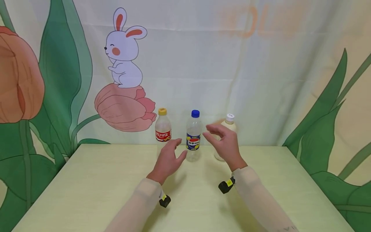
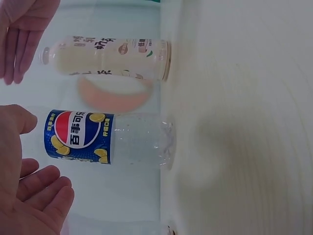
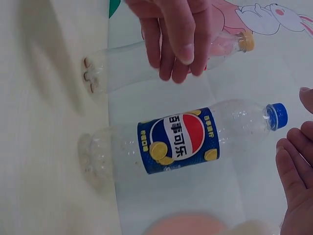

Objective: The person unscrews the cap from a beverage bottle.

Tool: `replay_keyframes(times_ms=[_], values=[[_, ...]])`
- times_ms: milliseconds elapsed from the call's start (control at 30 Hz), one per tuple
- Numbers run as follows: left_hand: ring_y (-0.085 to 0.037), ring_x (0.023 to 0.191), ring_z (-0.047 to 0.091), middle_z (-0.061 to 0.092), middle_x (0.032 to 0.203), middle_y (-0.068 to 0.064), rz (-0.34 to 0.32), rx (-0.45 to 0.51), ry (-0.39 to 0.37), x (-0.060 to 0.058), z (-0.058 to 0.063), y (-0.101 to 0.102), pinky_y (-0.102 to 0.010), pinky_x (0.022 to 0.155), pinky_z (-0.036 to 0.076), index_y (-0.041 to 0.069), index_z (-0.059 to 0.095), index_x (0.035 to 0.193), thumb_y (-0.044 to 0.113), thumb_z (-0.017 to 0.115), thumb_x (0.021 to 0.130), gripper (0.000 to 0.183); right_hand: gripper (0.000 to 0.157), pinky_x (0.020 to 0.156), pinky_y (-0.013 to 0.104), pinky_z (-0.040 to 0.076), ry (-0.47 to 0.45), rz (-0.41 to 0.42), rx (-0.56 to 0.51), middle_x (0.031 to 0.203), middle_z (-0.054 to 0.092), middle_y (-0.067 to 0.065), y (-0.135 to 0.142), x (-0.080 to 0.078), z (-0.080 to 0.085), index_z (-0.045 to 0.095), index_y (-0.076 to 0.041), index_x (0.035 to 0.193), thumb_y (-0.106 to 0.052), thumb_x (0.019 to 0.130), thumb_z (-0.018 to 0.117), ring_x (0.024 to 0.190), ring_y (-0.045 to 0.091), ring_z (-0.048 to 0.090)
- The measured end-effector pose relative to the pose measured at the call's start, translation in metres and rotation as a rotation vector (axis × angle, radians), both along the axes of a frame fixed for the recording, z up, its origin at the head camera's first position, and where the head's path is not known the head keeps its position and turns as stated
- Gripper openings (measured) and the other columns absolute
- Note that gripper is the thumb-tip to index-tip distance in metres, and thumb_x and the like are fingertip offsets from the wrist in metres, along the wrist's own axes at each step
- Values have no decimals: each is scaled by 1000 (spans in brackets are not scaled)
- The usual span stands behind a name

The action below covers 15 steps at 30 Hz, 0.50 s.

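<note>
Three plastic bottles stand upright in a row at the table's back edge. The middle one, a clear Pepsi bottle (image 1: 193, 141) with a blue cap, stands between my two hands. My left hand (image 1: 168, 160), fingers loosely bent and thumb apart, is at its left and overlaps the Coca-Cola bottle (image 1: 163, 129) with a yellow cap. Over on the right, my right hand (image 1: 225, 143) is raised with thumb and fingers spread, partly covering the cream-coloured milk tea bottle (image 2: 105, 58). Both palms face the Pepsi bottle (image 3: 178, 142), and neither hand holds anything.
The pale wooden table (image 1: 87, 180) spreads toward me. Behind it hangs a cloth backdrop (image 1: 188, 58) with a printed rabbit (image 1: 124, 61), tulips and leaves. A small black camera (image 1: 165, 200) sits on the left wrist, and another camera (image 1: 226, 185) on the right.
</note>
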<state>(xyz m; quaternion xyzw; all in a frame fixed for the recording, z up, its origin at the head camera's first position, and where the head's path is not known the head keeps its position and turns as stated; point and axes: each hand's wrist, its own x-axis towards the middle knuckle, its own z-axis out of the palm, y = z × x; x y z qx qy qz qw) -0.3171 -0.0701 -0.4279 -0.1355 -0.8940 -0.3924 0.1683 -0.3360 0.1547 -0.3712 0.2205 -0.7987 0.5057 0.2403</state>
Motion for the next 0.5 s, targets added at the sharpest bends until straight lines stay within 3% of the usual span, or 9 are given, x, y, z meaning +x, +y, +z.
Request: replay_keyframes(times_ms=[333, 500], values=[[-34, 135, 56, 55, 149, -13, 24, 76, -59, -6, 2, 9, -49, 112, 49, 6, 47, 150, 33, 74, 95, 67, 47, 109, 47, 52, -40, 7, -32, 134, 68, 10, -17, -8, 12, 68, -7, 131, -29, 91, 80, 124, 31, 66], [-33, 137, 54, 53, 151, -12, 30, 91, -82, -9, 0, 11, -50, 114, 47, 7, 45, 152, 34, 76, 93, 71, 49, 110, 43, 51, -43, 4, -29, 135, 68, 9, -19, -12, 16, 67, -9, 132, -33, 91, 79, 125, 30, 65]])
